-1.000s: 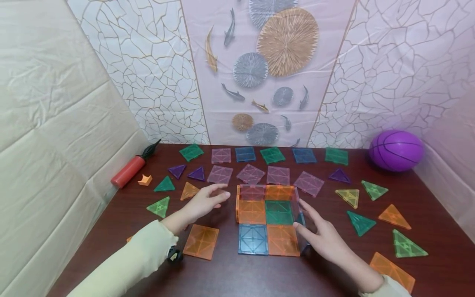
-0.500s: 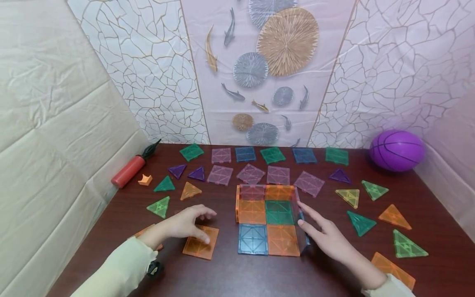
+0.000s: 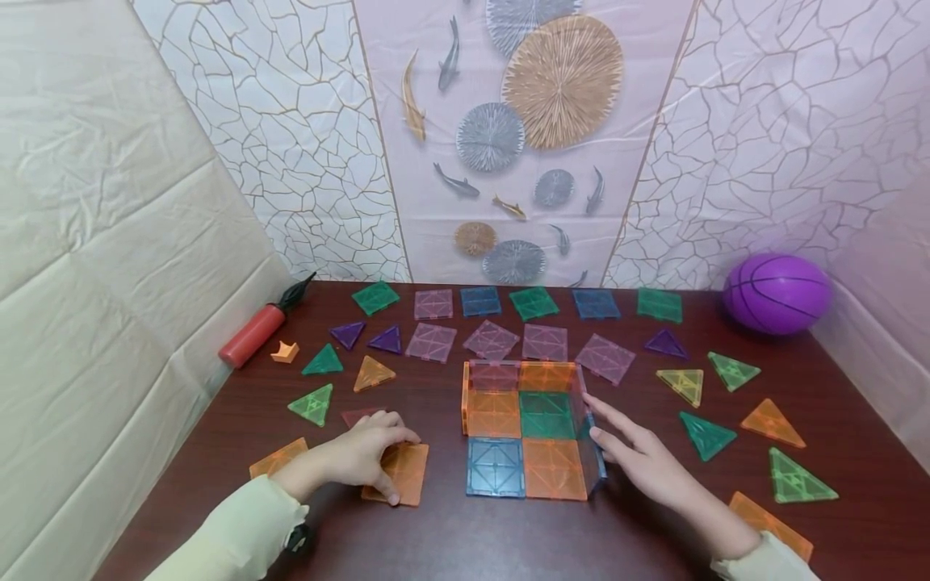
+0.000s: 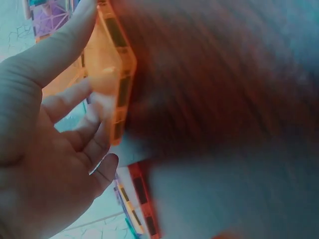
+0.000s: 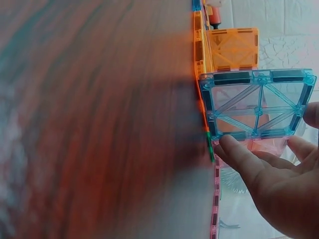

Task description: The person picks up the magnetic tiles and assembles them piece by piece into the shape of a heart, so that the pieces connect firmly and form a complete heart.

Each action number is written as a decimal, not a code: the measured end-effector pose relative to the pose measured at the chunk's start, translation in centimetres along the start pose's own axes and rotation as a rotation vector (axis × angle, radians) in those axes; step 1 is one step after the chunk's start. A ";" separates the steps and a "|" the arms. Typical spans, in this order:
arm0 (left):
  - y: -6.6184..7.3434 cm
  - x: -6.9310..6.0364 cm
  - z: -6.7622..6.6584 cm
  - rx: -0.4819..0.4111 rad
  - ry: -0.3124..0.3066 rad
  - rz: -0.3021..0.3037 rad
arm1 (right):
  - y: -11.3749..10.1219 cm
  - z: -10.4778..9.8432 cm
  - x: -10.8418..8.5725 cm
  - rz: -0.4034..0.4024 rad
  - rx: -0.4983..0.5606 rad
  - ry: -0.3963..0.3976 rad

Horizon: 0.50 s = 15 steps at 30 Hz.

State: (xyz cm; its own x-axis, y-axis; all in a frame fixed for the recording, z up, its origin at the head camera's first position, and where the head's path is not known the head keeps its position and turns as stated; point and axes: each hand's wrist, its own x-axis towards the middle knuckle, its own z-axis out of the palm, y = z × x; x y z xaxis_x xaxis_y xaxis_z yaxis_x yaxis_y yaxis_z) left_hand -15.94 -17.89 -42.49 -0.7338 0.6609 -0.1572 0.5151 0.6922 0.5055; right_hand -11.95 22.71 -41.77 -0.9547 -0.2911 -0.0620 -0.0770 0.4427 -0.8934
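Note:
My left hand [image 3: 356, 456] grips an orange square magnetic tile [image 3: 408, 478] low over the table, thumb on its near edge and fingers at its far edge. The left wrist view shows that tile [image 4: 122, 84] between thumb and fingers. To its right, a floor has blue [image 3: 496, 468], green [image 3: 546, 415] and orange tiles [image 3: 554, 470]. Upright tiles wall its back, its rear left side and its right side. My right hand [image 3: 647, 468], fingers extended, touches the right wall; in the right wrist view its fingers meet the upright blue tile [image 5: 259, 110].
Loose square tiles, such as a pink one [image 3: 605, 359], lie in rows behind. Triangles like the teal one [image 3: 706, 436] are scattered on both sides. A red pump [image 3: 252, 335] lies back left, and a purple ball [image 3: 777, 294] sits back right.
My left hand has come down and left from beside the walled tiles onto the orange square, and now grips it. My right hand has shifted slightly right, still at the right wall.

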 end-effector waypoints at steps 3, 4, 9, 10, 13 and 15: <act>0.2 0.4 0.2 -0.046 0.053 -0.027 | -0.1 0.0 0.1 0.008 -0.002 0.004; 0.2 0.5 0.3 -0.057 0.075 -0.037 | -0.1 0.0 0.1 0.011 -0.003 0.006; 0.6 1.0 0.2 -0.102 0.183 -0.098 | -0.2 0.0 0.1 0.019 -0.008 0.010; 0.7 1.1 0.2 -0.101 0.203 -0.108 | -0.2 0.0 0.1 0.022 -0.008 0.011; 1.0 1.4 0.1 -0.107 0.255 -0.125 | -0.2 0.1 0.1 0.030 -0.003 0.012; 1.1 1.5 0.1 -0.133 0.270 -0.132 | -0.3 0.1 0.1 0.031 0.000 0.010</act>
State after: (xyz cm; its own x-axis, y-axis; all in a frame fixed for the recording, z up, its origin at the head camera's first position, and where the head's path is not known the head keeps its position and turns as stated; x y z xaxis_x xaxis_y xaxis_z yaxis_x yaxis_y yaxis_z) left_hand -16.46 -16.08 -42.24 -0.8905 0.4549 -0.0072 0.3584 0.7112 0.6047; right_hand -11.96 22.48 -41.60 -0.9595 -0.2685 -0.0848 -0.0475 0.4509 -0.8913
